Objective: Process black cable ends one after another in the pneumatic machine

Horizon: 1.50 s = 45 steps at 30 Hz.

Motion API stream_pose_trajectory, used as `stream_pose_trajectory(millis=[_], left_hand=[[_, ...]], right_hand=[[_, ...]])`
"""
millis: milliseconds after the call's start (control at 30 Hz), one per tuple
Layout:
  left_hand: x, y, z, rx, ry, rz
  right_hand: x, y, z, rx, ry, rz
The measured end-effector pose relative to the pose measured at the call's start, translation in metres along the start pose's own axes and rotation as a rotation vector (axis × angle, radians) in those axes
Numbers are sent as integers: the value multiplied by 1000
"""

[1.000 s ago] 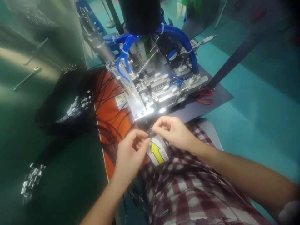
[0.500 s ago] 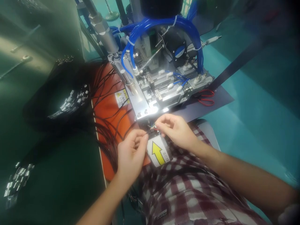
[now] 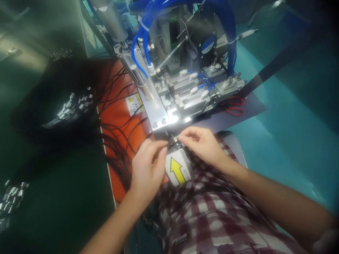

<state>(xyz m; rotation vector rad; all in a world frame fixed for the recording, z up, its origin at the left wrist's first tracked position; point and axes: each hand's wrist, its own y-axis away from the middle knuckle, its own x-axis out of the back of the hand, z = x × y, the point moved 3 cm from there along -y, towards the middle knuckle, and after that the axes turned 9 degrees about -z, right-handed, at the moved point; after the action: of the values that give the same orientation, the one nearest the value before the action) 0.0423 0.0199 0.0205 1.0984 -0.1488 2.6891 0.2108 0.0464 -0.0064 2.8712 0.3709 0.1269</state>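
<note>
So the right hand [image 3: 203,145] has its fingers pinched on thin, light-coloured wires [image 3: 174,138] right by the silver metal machine [image 3: 182,95] at the orange table [image 3: 120,114], left hand [image 3: 146,167] curled close (can't tell if gripping), teal floor [image 3: 267,141] off right.

Red loops [image 3: 236,109] on a dark board [image 3: 254,107], near a grey seat [image 3: 235,141], above teal floor [image 3: 278,151].

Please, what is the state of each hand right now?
Left hand: fingers curled, nearly closed; whether they hold something cannot be told.
Right hand: fingers closed on thin, light-coloured wires.
</note>
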Motion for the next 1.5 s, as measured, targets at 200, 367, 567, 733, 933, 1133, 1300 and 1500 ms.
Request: stream_pose_trajectory(millis=[200,367,567,733,933,1133,1300,1500], left_hand=[[-1,0,-4,-121,-163,85],[-2,-2,-10,-161,-190,31],[-1,-3,-12,-230,-157,-20],[-1,-3,-14,-229,-179,-45],[0,-3,-14,-242,-216,-23],[-1,-3,-12,-252,-270,-12],[-2,-3,-15,-255,-253,-23],[-2,-2,-16,-258,-225,-8]], right_hand=[[0,-2,13,-32,4,8],[0,-2,18,-29,10,34],[2,0,13,-54,-29,1],[0,-3,15,-38,-8,-16],[1,-3,14,44,113,-9],[2,-4,14,59,203,-12],[1,-4,13,68,233,-12],[1,-5,14,28,229,-30]])
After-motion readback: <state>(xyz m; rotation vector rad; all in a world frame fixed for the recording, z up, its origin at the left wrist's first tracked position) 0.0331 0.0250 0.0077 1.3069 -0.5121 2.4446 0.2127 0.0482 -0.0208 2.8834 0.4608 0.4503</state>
